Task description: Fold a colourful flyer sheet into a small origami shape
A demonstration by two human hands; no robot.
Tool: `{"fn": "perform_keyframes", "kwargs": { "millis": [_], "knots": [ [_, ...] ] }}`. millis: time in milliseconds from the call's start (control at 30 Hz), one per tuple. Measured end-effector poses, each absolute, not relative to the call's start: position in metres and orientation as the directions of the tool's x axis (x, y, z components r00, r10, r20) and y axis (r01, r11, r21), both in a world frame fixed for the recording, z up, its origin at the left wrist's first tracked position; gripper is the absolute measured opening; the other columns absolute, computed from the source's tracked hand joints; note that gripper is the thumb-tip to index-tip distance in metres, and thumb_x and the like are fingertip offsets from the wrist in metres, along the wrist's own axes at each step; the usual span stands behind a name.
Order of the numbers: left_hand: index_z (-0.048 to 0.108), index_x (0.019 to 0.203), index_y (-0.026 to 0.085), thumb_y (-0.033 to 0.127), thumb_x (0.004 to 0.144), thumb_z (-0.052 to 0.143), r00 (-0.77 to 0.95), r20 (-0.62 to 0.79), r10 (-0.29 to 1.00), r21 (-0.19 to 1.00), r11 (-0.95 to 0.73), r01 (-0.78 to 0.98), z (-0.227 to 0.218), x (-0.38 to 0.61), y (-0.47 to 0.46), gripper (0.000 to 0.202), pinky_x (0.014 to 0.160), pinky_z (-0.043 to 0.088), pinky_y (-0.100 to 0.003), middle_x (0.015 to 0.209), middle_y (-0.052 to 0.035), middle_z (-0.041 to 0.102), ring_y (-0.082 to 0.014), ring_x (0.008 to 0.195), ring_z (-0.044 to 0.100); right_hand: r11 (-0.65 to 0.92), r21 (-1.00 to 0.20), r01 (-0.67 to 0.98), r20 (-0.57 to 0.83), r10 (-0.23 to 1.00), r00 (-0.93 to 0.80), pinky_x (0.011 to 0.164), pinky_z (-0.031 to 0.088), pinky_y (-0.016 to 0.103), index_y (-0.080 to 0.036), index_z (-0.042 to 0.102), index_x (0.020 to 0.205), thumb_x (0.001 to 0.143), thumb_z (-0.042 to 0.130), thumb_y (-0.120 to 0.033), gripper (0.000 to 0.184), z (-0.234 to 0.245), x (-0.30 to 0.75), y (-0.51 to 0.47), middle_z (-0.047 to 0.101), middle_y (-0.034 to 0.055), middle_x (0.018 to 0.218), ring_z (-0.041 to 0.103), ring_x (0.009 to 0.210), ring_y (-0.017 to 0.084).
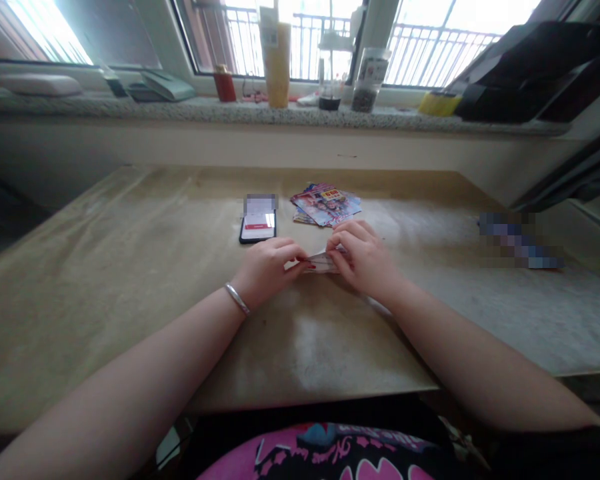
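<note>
Tabletop [145, 280], paper [322, 263], printed stack [325, 209], blurred lettering [331, 195]

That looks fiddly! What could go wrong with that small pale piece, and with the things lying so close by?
The pale piece, which looks like paper, is pinched by the left hand and right hand, so uneven pressure might crease or tear it. The phone lies just beyond the left hand and could get nudged. The loose, fanned printed sheets beyond the right hand might be knocked askew.
</note>
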State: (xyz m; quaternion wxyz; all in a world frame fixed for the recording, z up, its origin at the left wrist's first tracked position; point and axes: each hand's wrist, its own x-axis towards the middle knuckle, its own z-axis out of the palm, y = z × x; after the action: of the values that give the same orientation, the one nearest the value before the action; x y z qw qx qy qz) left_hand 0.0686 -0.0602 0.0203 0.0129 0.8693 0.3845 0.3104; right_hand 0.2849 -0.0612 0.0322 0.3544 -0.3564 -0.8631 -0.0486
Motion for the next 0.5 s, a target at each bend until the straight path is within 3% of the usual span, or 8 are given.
{"fn": "perform_keyframes", "kwargs": {
  "millis": [200, 367, 500],
  "knots": [
    [0.066, 0.075, 0.019, 0.024, 0.082, 0.061, 0.476, 0.434, 0.765, 0.275, -0.616, 0.738, 0.016, 0.063, -0.053, 0.009, 0.057, 0.038, -0.023, 0.074, 0.0004, 0.063, -0.0124, 0.064, 0.056, 0.730, -0.184, 0.659, 0.661, 0.588, -0.466, 0.087, 0.045, 0.037, -0.020, 0.059, 0.081, 0.089, 0.050, -0.018, 0.012, 0.030, 0.288, -0.057, 0.061, 0.0074, 0.091, 0.053, 0.095, 0.022],
    [0.063, 0.078, 0.017, 0.015, 0.081, 0.059, 0.409, 0.663, 0.627, 0.248, -0.700, 0.670, 0.015, 0.064, -0.049, 0.005, 0.074, 0.046, -0.028, 0.087, -0.0037, 0.059, -0.0160, 0.082, 0.056, 0.733, -0.142, 0.665, 0.710, 0.544, -0.448, 0.086, 0.044, 0.037, -0.022, 0.062, 0.083, 0.089, 0.055, -0.024, 0.010, 0.031, 0.292, -0.056, 0.063, 0.0061, 0.090, 0.054, 0.092, 0.021],
    [0.064, 0.084, 0.017, 0.014, 0.085, 0.057, 0.315, 0.759, 0.569, 0.285, -0.726, 0.626, 0.016, 0.065, -0.049, 0.008, 0.079, 0.048, -0.030, 0.091, -0.0041, 0.057, -0.0155, 0.087, 0.055, 0.721, -0.164, 0.673, 0.735, 0.545, -0.404, 0.083, 0.044, 0.037, -0.023, 0.062, 0.081, 0.087, 0.057, -0.025, 0.009, 0.032, 0.293, -0.057, 0.063, 0.0048, 0.087, 0.054, 0.088, 0.020]
  ]
}}
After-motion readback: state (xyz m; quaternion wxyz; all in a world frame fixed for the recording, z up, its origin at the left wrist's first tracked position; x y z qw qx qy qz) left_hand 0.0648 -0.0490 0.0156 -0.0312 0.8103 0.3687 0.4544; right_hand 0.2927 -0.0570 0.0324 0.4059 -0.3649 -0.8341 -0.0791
